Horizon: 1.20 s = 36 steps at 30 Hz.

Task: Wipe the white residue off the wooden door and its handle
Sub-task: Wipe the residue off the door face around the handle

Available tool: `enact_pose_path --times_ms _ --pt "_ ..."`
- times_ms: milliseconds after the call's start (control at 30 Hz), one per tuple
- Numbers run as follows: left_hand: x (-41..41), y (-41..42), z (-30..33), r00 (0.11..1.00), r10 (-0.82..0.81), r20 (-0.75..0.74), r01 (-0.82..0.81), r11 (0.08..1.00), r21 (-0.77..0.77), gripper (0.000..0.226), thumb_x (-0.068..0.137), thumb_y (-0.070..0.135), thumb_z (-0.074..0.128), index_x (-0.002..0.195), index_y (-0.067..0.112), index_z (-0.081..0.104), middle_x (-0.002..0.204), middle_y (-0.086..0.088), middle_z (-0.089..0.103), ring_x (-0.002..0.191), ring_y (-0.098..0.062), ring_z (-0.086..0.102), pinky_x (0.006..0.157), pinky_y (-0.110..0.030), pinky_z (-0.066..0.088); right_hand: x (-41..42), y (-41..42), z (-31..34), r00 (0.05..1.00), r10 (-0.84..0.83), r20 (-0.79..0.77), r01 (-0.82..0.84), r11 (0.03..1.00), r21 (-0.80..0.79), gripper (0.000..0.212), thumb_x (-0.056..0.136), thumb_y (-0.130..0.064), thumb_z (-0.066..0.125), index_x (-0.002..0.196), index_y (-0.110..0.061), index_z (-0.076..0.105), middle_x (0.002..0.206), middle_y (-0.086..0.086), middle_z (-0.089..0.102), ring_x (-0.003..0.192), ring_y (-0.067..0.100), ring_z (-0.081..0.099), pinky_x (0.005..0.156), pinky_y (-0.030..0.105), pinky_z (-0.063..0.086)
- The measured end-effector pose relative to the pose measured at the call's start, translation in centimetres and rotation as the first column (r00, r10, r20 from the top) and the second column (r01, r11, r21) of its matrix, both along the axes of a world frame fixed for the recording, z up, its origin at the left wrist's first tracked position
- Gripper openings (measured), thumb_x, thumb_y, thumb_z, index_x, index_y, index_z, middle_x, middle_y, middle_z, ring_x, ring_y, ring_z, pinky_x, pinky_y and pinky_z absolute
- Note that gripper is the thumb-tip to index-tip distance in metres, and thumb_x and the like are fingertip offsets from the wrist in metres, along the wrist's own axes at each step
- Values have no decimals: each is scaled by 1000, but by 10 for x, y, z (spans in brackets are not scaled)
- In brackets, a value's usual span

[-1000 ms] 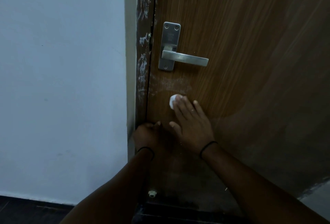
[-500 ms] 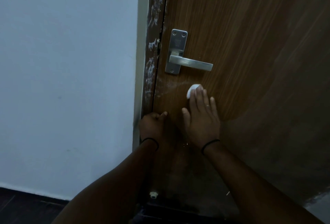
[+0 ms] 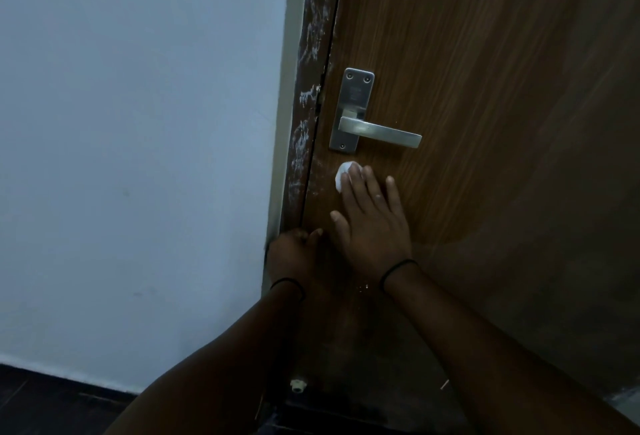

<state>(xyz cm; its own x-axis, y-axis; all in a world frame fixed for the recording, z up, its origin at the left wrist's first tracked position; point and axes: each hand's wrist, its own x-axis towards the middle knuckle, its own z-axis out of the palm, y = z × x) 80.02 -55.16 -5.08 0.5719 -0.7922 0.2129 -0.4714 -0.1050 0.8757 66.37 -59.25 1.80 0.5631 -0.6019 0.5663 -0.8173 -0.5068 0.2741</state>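
The brown wooden door (image 3: 485, 95) fills the right side of the view. Its silver lever handle (image 3: 379, 132) on a metal plate sits near the door's left edge. My right hand (image 3: 372, 220) lies flat against the door just below the handle plate, fingers pressing a small white wad (image 3: 341, 176) onto the wood. Faint white residue (image 3: 320, 175) shows to the left of the wad. My left hand (image 3: 294, 251) is curled around the door's left edge, lower down. White smears (image 3: 304, 129) streak the dark door frame.
A pale painted wall (image 3: 138, 157) takes up the left half. A dark floor strip (image 3: 52, 403) runs along its base. A small white stopper (image 3: 297, 385) sits low by the door's bottom edge.
My right hand has slid the white wad up and to the left, from well below the handle to just under its plate. My left hand has kept its hold on the door edge.
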Motion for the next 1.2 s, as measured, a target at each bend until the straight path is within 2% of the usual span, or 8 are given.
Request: enact_pose_path --times_ms 267,367,500,733,867,967,1067,1200 --pt "2 5 -16 964 -26 265 30 1000 -10 21 92 23 61 98 6 72 94 -14 73 82 -32 69 75 -38 56 36 10 -16 983 89 -163 -83 996 41 67 101 -53 16 156 -13 15 164 5 11 152 24 0 122 50 -4" --pt "5 4 -22 979 -5 203 -2 999 38 25 94 30 57 92 12 73 90 -10 74 78 -26 69 72 -31 53 14 8 -27 973 88 -215 -81 996 41 63 102 -50 18 155 -15 22 163 3 18 152 25 4 122 52 -2" --pt "2 2 -24 999 -32 38 29 996 82 31 92 48 56 83 22 71 82 -1 73 72 -20 67 69 -32 55 10 0 -3 995 34 -96 -40 998 -56 63 102 -48 22 155 -16 21 164 3 16 152 25 6 122 51 -1" --pt "-7 3 -26 985 -22 173 22 1000 0 22 90 29 64 95 9 71 92 -12 73 80 -31 68 68 -31 47 45 9 -6 985 88 -146 -87 996 14 66 101 -51 17 156 -14 16 164 5 12 152 24 1 122 50 -3" --pt "3 2 -21 987 -36 156 35 999 6 30 94 40 55 89 15 72 88 -7 73 77 -25 68 71 -30 53 17 8 -13 977 49 -206 -48 999 7 62 102 -48 23 154 -17 23 164 1 15 152 26 3 121 56 -1" --pt "3 2 -12 992 -20 121 19 1000 13 37 96 47 50 86 18 71 85 -3 73 76 -22 67 70 -34 55 19 7 8 994 -7 -108 2 999 -46 64 100 -49 29 154 -16 24 164 1 17 151 27 12 117 60 9" --pt "-3 7 -6 989 11 147 8 992 -128 25 95 38 55 93 19 70 88 -3 72 78 -22 67 68 -31 53 39 17 23 1000 3 -23 -4 999 -32 68 97 -50 33 153 -14 25 163 3 20 127 28 41 95 50 31" --pt "-12 15 18 995 92 27 -78 941 -330 16 98 34 52 101 23 64 92 -1 71 81 -20 65 69 -34 54 42 21 25 999 49 -5 -49 999 -23 67 99 -46 31 155 -13 19 164 3 15 105 25 48 81 40 36"
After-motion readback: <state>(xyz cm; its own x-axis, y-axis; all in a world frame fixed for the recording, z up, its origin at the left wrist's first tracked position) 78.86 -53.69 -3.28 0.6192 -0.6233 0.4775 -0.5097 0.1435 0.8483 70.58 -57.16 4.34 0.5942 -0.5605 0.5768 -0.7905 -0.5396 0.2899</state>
